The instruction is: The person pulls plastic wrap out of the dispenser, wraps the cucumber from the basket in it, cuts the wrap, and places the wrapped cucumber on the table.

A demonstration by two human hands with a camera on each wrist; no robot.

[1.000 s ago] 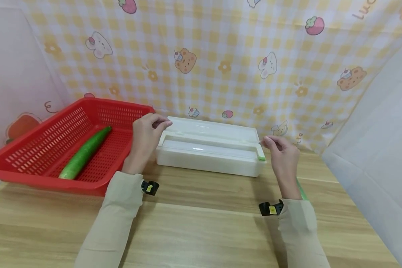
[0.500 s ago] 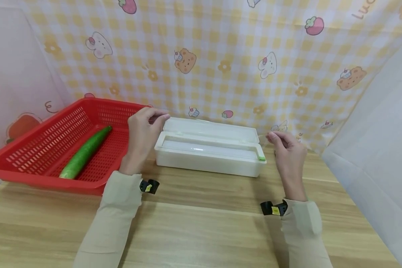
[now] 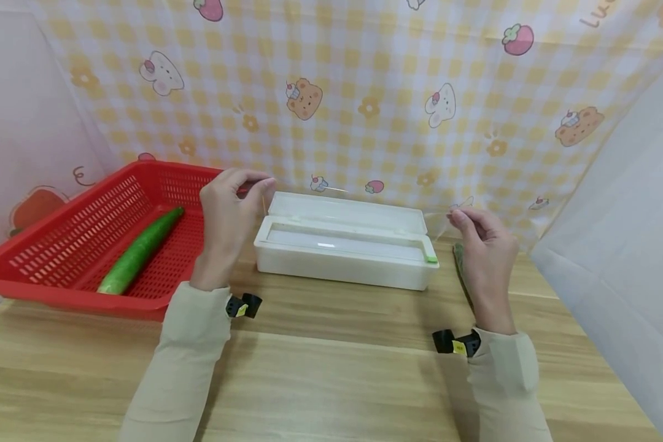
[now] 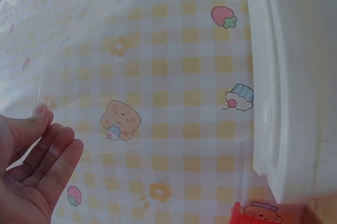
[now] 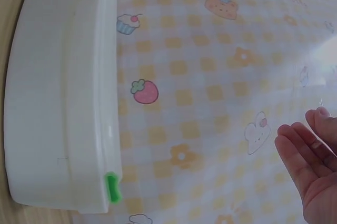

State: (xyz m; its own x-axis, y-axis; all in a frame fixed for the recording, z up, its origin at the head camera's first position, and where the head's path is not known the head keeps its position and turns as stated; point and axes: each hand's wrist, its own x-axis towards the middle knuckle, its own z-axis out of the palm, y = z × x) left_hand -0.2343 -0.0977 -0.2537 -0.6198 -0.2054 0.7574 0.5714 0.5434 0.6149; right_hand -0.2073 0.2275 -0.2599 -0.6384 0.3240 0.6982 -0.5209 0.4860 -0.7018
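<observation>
Both hands stretch a sheet of clear cling film (image 3: 439, 224) between them, faintly visible by its glints. My left hand (image 3: 226, 224) pinches one corner between thumb and fingertips, above the left end of the dispenser. At the other side my right hand (image 3: 487, 261) pinches the opposite corner, to the right of the box. Between and below them sits a white cling film dispenser (image 3: 342, 267), its lid (image 3: 348, 212) tipped back. A green cutter slider (image 3: 431, 259) is at its right end. In the right wrist view, glare on the cling film (image 5: 324, 58) shows beside the fingertips.
On the left a red plastic basket (image 3: 138, 302) holds a long green cucumber (image 3: 140, 250). A slim green thing (image 3: 460, 261) lies partly hidden behind the right hand. A checked cloth (image 3: 376, 80) hangs behind the wooden table (image 3: 320, 380).
The hands have risen and spread apart, left hand up and leftward, right hand up and rightward. The film between them has lifted, and the green thing behind the right hand shows more.
</observation>
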